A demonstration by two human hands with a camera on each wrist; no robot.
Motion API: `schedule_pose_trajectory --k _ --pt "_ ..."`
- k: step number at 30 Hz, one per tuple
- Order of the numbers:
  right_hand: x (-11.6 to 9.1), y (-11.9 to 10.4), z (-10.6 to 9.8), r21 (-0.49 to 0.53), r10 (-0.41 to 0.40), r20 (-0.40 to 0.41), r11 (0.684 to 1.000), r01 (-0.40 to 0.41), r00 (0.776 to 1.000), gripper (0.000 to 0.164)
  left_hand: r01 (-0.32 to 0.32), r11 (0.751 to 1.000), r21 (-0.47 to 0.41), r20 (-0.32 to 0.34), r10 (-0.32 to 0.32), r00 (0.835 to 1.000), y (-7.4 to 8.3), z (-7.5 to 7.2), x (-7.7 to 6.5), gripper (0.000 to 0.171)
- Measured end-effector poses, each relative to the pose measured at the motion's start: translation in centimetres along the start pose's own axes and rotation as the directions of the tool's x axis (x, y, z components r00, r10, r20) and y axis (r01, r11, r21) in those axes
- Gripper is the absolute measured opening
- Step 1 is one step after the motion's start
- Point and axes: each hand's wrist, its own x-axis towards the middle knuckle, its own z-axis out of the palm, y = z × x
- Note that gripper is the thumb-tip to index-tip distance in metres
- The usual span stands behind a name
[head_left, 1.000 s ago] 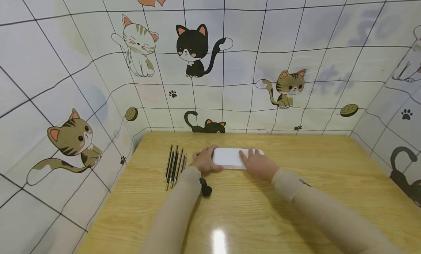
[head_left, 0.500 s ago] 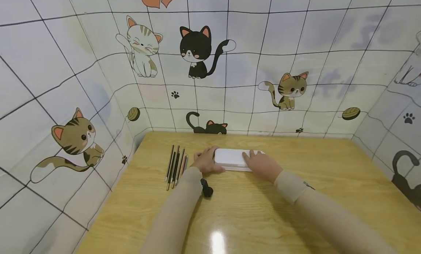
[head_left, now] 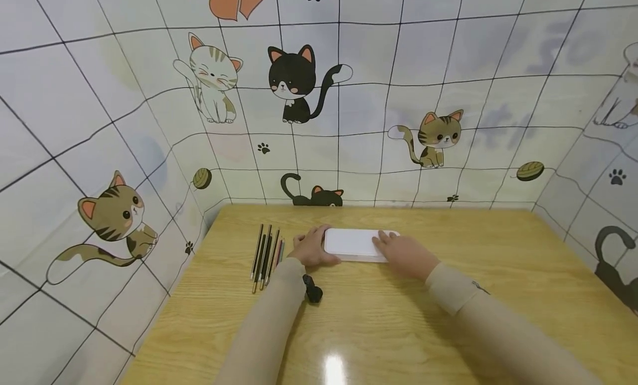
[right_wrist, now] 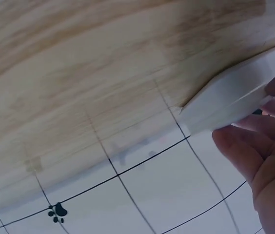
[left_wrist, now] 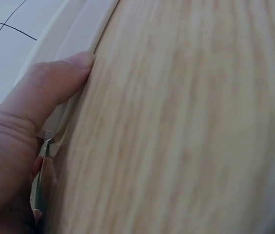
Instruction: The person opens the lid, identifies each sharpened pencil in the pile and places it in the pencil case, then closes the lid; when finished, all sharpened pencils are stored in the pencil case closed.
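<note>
Cat-printed walls [head_left: 359,113], lined with a loose black grid, around a wood-grain tabletop [head_left: 389,329]. On the left of the wood, a row of slim rods [head_left: 262,257], pencils or brushes by their look, mostly dark, side by side and pointing roughly away from the near edge. Next, just right of the row, the left hand [head_left: 312,249], grasping the left end of a white case [head_left: 351,242], thumb pressed along its near side. Below that, by the wrist, a small black object [head_left: 313,293], purpose unclear.

Then the white case itself, flat on the tabletop, long axis running left to right, directly between both hands; neither hand nearer, both in contact. At its right end, the right hand [head_left: 406,256], fingers bent over the top and, by the right wrist view, thumb and fingers gripping across the narrow width. Cannot tell the exact force of either hold.

Under it all, pale yellow grain, with a bright glare patch toward the near middle. Striped cat on the left wall, more cats across the back, dark tail and paw print on the right.
</note>
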Motion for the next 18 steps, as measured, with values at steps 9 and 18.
schedule_pose_trajectory --k 9,18 --pt "-0.7 2.4 -0.1 0.288 0.013 -0.003 0.957 -0.011 1.000 0.055 -0.005 1.000 -0.017 0.002 0.005 1.000 0.8 -0.7 -0.6 0.099" --pt "-0.5 3.9 0.7 0.537 0.091 0.128 0.831 -0.146 0.988 0.055 -0.004 1.000 -0.018 0.010 0.004 1.000 0.3 -0.5 -0.4 0.100"
